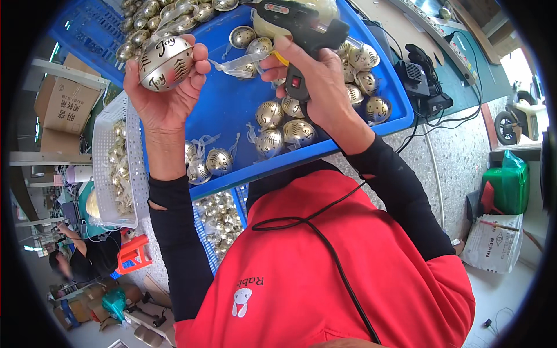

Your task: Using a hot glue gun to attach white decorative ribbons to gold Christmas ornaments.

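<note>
My left hand (168,104) is raised palm up, its fingers closed around a large silver-gold jingle bell (167,62) with dark lettering and leaf patterns. A sheer ribbon (232,69) lies to the right of that bell. My right hand (325,84) grips the handle of a black hot glue gun (310,32) with a yellow trigger and a red switch. The gun points toward the upper left, over the blue tray (360,134). Beneath and around the gun lie several more bells (299,132) with ribbons. Part of the gun's handle is hidden by my fingers.
A black cord (325,243) loops across my red apron. At left stand a white basket (133,174) of bells and a blue crate (69,23). Black adapters (420,81) with cables sit right of the tray. A person (87,252) works at far left.
</note>
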`<state>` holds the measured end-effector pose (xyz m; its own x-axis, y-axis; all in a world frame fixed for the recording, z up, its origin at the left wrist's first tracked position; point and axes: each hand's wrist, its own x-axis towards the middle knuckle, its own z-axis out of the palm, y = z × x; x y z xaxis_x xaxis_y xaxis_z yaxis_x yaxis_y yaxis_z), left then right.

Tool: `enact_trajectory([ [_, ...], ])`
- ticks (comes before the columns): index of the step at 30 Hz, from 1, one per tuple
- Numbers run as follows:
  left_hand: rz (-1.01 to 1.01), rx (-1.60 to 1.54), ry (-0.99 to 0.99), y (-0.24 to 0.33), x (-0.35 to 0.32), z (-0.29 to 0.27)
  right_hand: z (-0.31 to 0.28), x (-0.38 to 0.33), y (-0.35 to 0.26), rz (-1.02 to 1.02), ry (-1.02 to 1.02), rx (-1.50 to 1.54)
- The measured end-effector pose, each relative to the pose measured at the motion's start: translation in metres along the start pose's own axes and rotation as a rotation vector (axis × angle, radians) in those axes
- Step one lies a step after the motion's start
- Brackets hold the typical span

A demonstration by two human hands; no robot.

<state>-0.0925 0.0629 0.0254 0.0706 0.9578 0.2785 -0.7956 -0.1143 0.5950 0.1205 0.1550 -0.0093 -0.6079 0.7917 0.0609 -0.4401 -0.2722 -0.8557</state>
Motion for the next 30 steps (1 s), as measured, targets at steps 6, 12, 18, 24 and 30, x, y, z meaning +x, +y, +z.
enact_trajectory([
  [6,0.098,0.072,-0.072,-0.010,-0.011,0.009,0.019,-0.013,0.008,0.213,-0.057,0.127],
  [12,0.103,0.218,-0.002,-0.020,-0.029,0.011,0.025,-0.016,0.007,0.073,-0.077,0.118],
  [18,0.078,0.498,0.154,-0.030,-0.050,0.016,0.009,-0.013,0.004,-0.159,-0.114,-0.035],
  [24,-0.004,0.692,0.492,-0.047,-0.054,0.024,0.020,-0.017,-0.038,-0.102,-0.286,-0.146],
  [30,-0.027,0.656,0.421,-0.063,-0.059,0.025,0.026,-0.007,-0.037,-0.337,-0.421,-0.493],
])
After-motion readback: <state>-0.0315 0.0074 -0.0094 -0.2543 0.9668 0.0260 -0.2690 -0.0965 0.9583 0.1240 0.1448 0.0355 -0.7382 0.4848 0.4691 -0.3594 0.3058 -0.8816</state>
